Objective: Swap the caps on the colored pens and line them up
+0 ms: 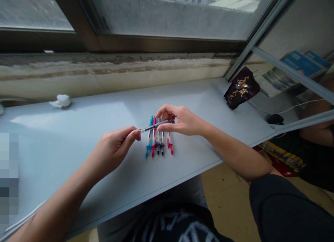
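Observation:
A slim pen with a grey grip [158, 124] is held level above the table between both hands. My left hand [117, 141] pinches its left end between thumb and fingers. Around the right end curl the thumb and fingers of my right hand [182, 120]. Below the pen several click pens lie side by side on the table: a blue pen [148, 148], a pink-red pen [153, 150], two dark pens [162, 148] and, a little apart, a red pen [170, 147]. My right hand and the held pen hide parts of them.
The white table [104, 196] runs along a window wall. A crumpled white tissue [61, 101] lies at its back left, a dark wrapper with gold lettering [242, 87] at back right. Beyond a metal frame [294, 73] are blue books [304, 64], a black mouse [275, 119] and another person's arm [315, 117].

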### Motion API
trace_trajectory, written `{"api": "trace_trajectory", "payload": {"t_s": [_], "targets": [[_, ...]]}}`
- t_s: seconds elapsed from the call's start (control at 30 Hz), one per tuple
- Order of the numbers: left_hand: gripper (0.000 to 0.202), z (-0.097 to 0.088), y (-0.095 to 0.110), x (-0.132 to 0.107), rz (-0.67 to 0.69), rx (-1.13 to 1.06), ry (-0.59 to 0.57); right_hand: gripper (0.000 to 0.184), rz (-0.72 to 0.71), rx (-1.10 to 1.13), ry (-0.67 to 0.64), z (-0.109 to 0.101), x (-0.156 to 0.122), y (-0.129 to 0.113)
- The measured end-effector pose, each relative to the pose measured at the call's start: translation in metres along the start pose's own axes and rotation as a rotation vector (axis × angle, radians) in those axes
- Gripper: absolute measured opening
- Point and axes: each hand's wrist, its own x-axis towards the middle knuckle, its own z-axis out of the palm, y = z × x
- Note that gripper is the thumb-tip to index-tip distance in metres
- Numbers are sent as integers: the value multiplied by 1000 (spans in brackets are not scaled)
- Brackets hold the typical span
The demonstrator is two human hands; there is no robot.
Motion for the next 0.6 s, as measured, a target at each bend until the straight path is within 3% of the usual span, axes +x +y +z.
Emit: {"api": "trace_trajectory", "payload": {"t_s": [0.1,0.17,0.27,0.4,0.5,0.6], "targets": [[48,1,-1,0,11,-1,15,41,34,-30,-50,-1,0,0],[46,1,-3,0,13,4,23,30,9,-44,-24,-2,0,-1],[44,1,-6,-1,3,14,32,40,3,-43,43,-3,1,-2],[47,2,-9,-2,-7,-4,38,41,63,-49,24,-2,1,0],[49,4,-12,-1,-4,-30,15,27,34,21,56,-2,1,1],[44,5,-17,3,84,-66,-38,27,-3,125,93,-2,1,1]]}}
